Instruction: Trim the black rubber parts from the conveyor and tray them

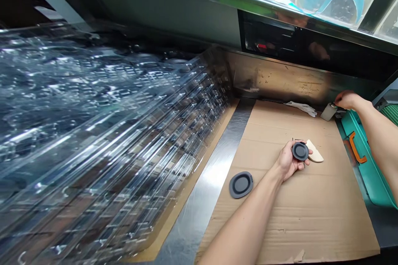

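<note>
My left hand (290, 160) is closed round a small dark grey oval dish-shaped part (300, 151), its recessed side up, above the cardboard. Just beyond those fingertips is a cream wedge-shaped pad (315, 154). A second, larger-looking grey oval part (241, 185) lies flat on the cardboard, left of my left forearm. At the far right, my right hand (346, 99) has its fingers curled at the top of a small grey canister (328, 112). Whether anything is between those fingers is hidden.
Tall stacks of clear plastic trays (130, 153) fill the left side. The cardboard sheet (295, 219) covers the metal bench (199, 211). White gloves (301, 108) lie at the back. A teal toolbox (377, 174) with an orange handle (356, 148) stands under my right forearm.
</note>
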`<state>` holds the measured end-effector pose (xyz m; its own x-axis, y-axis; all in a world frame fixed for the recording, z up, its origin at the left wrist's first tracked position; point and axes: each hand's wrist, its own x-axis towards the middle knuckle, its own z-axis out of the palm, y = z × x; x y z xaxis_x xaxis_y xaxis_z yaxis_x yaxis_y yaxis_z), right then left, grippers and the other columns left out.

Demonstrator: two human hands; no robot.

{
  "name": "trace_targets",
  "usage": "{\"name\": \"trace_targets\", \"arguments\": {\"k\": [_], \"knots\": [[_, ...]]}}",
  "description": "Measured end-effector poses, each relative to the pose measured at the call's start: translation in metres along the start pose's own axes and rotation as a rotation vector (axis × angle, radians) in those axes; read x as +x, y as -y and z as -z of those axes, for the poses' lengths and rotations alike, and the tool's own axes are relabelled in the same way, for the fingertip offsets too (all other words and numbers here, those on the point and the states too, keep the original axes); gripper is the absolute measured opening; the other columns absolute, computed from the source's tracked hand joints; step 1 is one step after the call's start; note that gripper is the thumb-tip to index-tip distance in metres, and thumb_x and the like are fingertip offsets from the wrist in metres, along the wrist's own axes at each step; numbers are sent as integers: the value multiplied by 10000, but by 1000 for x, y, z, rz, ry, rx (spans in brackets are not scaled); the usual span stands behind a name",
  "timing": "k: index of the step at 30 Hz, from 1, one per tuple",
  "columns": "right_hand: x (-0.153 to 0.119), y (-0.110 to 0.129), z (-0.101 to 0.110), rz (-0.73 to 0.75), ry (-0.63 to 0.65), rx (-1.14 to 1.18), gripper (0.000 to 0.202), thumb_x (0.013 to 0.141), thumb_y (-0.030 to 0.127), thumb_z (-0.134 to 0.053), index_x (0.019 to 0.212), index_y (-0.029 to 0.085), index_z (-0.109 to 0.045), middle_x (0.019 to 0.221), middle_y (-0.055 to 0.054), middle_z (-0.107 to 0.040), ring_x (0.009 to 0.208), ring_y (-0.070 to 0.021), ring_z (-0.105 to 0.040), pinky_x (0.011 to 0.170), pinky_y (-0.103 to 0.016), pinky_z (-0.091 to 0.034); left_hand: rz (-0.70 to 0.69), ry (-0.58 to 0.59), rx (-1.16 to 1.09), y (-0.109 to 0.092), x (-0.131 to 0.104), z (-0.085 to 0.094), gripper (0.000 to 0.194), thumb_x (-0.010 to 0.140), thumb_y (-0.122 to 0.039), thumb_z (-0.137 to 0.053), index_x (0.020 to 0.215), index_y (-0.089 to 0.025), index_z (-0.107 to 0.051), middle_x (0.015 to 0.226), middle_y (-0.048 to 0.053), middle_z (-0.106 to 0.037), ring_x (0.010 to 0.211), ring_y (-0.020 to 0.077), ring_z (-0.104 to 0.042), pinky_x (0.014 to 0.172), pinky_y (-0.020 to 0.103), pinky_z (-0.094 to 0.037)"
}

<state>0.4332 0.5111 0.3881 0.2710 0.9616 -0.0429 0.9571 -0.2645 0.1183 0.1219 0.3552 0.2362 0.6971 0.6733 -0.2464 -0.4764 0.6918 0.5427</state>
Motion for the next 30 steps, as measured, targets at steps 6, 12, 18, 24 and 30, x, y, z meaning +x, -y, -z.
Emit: {"name": "trace_targets", "arguments": {"k": [6,12,18,24,30], "knots": [[-11,7,12,-14,5,-3,69,826,138,-749,848,162,-810,702,-62,-727,617,-192,-632,639,-327,-468,10,-1,-3,1,3,0,399,1104,-437,-281,1170,-176,-574,929,149,-768,520,177,-677,391,216,-379],[-80,30,13,50,-295,181,415,1028,338,-539,1028,4,-786,955,-195,-767,897,-200,-691,738,-355,-416,10,-56,-8,2,4,-5,527,1112,-522,-275,1123,-128,-624,850,127,-745,499,145,-646,399,216,-405],[-208,85,-67,378,-365,711,291,979,391,-616,1026,147,-767,964,-84,-789,832,-191,-683,743,-311,-480,-76,-145,111,8,3,-8,600,1100,-592,-267,1048,-119,-632,776,89,-715,448,111,-580,388,210,-397],[-235,95,-126,422,-299,751,247,979,335,-568,1020,198,-769,867,-54,-784,777,-204,-704,743,-313,-488,-190,-206,453,22,6,-10,647,1085,-635,-288,840,-142,-629,608,47,-666,367,103,-537,383,216,-388],[-227,93,-129,458,-338,510,249,993,309,-514,965,184,-728,894,-99,-754,778,-222,-656,716,-322,-411,-266,-248,752,28,5,-6,773,1038,-742,-280,680,-155,-634,475,42,-592,346,113,-522,389,224,-377]]}}
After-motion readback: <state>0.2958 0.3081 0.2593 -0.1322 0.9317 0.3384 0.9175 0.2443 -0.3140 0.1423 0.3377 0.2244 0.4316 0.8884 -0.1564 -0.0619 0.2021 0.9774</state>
